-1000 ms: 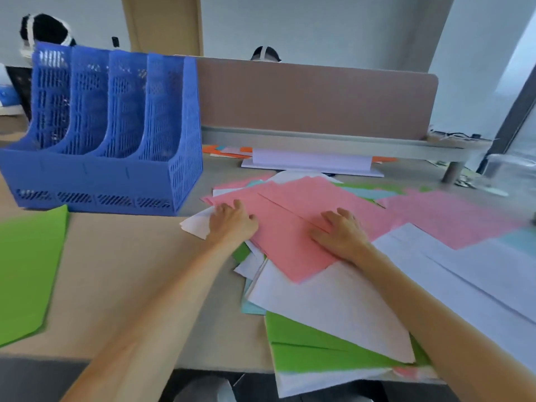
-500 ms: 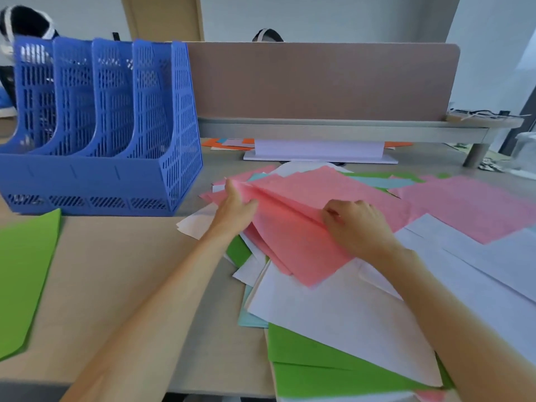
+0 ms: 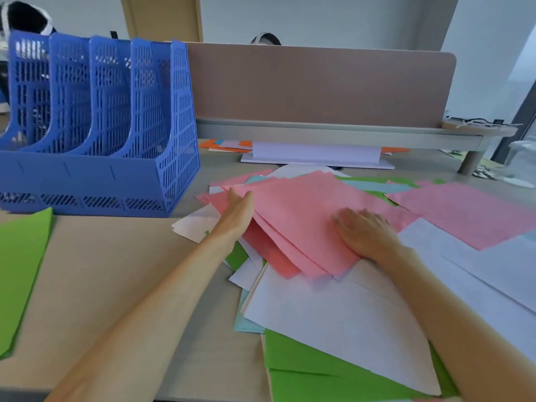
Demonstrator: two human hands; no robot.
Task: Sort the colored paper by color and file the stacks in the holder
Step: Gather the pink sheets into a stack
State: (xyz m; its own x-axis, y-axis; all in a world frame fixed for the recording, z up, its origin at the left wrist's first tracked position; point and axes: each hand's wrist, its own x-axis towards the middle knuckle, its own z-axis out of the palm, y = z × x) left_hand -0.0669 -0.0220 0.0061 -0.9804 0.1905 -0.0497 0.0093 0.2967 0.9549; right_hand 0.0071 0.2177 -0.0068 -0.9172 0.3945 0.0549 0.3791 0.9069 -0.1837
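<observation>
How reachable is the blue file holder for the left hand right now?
Probably yes. The left hand sits at the left edge of the pink sheets, and the blue file holder stands just to its left with little but bare desk between. It holds those sheets, though, so they'd come along.

Bright daylight, soft blur, warped edges
</observation>
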